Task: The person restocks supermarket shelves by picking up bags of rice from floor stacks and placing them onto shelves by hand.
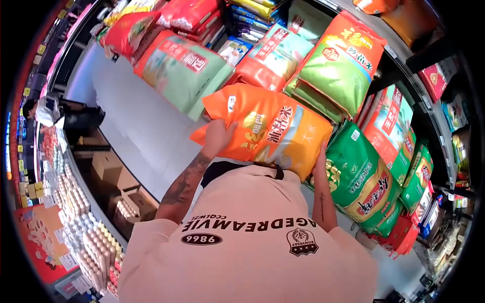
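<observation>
the left hand [220, 137] and right hand [319, 165] grasp opposite ends of the orange bag [277, 129]; a green bag [361, 174] lies to its right.

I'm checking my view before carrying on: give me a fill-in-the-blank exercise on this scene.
1. The number of hands on the held bag is ____.
2. The held bag's end at the left hand is coloured ____.
3. The big bag beside the right hand is mainly coloured ____.
4. The eggs are on the person's ____ side.

Missing words: two; orange; green; left.
</observation>
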A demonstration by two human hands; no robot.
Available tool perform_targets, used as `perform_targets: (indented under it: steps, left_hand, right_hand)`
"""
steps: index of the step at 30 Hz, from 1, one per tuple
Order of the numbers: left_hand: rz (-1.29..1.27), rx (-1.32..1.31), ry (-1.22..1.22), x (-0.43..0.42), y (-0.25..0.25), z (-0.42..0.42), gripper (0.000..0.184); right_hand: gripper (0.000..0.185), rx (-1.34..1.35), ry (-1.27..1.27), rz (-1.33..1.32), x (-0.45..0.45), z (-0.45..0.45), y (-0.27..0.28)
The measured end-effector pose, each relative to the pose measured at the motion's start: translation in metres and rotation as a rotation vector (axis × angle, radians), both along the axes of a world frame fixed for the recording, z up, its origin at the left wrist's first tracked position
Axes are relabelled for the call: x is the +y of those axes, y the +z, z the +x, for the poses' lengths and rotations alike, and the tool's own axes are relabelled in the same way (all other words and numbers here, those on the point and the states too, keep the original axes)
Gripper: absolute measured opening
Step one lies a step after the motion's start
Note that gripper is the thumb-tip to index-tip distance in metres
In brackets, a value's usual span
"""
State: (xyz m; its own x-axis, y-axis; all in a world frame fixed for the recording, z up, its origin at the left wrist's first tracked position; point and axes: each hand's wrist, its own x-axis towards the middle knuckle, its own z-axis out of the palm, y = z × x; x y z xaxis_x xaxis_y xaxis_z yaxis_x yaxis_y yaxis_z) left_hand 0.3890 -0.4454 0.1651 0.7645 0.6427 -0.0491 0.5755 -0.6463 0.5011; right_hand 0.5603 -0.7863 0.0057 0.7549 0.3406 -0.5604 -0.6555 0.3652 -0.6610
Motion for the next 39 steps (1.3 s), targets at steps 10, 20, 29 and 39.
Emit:
perform_targets:
  steps: [10,20,29,39]
  left_hand:
    - [-0.076,0.072,-0.135,0.034,-0.082,0.055,0.051]
    - [-0.354,0.144,-0.202,0.087,-0.105,0.056,0.044]
    - [-0.396,0.094,-0.359,0.109,-0.101,0.057,0.045]
    - [-0.292,0.238,-0.188,0.131,-0.119,0.009,0.051]
  right_hand:
    - [0.069,0.043,-0.031,-0.475,-0.014,0.028,-0.024]
    - [0.080,0.164,-0.134,-0.713,0.017,-0.022,-0.006]
    - [0.071,0.151,-0.264,-0.511,0.043,-0.086,0.034]
    - [0.075,0.103,-0.067,-0.501,0.079,-0.053,0.008]
